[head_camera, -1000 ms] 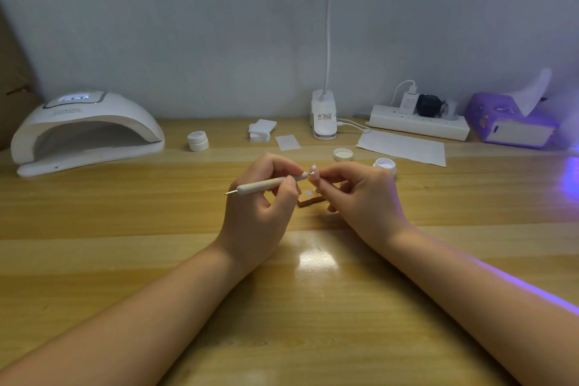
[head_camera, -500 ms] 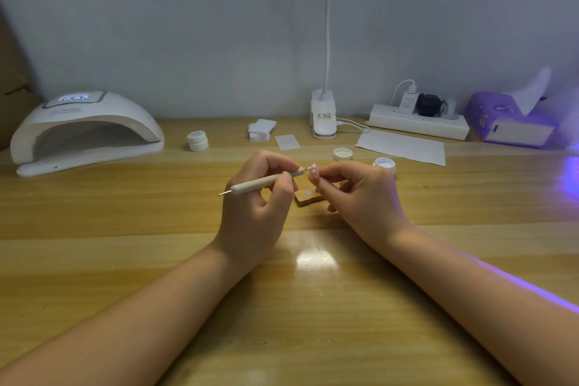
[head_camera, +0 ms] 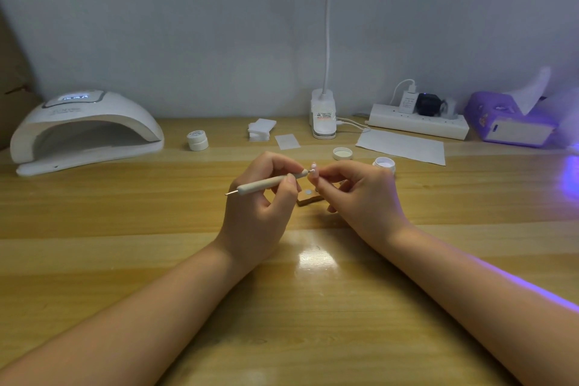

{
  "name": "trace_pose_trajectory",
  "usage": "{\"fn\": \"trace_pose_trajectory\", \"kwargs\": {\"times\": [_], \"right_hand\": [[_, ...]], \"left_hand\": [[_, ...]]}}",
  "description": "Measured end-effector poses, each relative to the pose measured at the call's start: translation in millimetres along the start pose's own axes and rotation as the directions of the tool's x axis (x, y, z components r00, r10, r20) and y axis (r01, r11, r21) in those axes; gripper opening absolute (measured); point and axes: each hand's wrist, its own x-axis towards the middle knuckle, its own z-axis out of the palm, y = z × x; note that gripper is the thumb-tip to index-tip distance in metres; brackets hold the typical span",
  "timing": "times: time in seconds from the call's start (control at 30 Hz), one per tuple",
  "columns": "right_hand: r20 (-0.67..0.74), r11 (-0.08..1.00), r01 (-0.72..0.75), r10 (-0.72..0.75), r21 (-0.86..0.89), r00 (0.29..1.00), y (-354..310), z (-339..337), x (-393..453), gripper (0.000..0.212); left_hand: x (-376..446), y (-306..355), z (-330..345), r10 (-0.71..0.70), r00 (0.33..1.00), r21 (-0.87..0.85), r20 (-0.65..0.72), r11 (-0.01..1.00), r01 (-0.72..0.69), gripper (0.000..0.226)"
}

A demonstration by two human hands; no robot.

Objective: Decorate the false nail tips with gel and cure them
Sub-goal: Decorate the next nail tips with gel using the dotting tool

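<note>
Head view: both hands are meeting over the wooden table.
The left hand is pinching a dotting pen, its tip touching the nail tip the right hand is pinching.

The curing lamp is sitting at the worktop's far left, a closed jar lying just right of it. The desk lamp base is standing at the back centre, with the power strip and tissue box lying further right. Two hands are meeting mid-worktop, a small block sitting between them.
</note>
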Motion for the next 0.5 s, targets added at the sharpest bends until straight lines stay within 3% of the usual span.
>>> {"fn": "trace_pose_trajectory", "kwargs": {"times": [0.5], "right_hand": [[0.004,1.000,0.004,-0.004,-0.005,1.000,1.9,0.5,0.6,0.011]], "left_hand": [[0.2,-2.1,0.9,-0.001,1.000,0.003,-0.008,1.000,0.001,0.014]]}}
